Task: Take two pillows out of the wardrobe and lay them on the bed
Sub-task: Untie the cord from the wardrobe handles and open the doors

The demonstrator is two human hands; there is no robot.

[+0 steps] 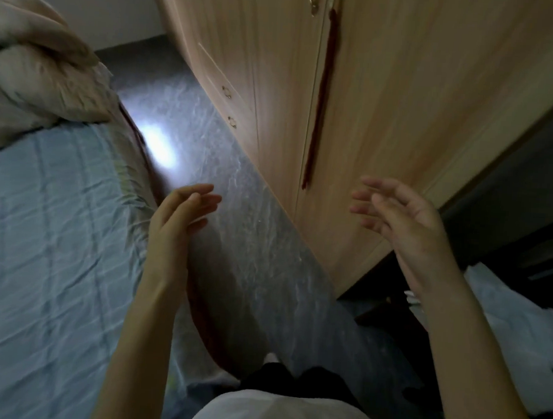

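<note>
No pillows show outside the wardrobe (357,84), whose wooden doors stand shut. The left hand (174,222) and right hand (407,223) hover empty before it, fingers spread. The blue-sheeted bed (50,228) lies left, bedding (34,65) bunched at its far end.

Light tan wood-grain wardrobe (372,102): closed doors, brass-coloured handles (313,4), dark red strip of fabric (322,95) hanging down the door seam. Pale blue bed sheet (47,227): faint striped check, creased. Beige-pink bundle of bedding (34,65): faded leafy print. Grey mottled floor (230,206): marbled streaks, one white glare patch. Person's clothing: white top (282,417), black trousers.
</note>
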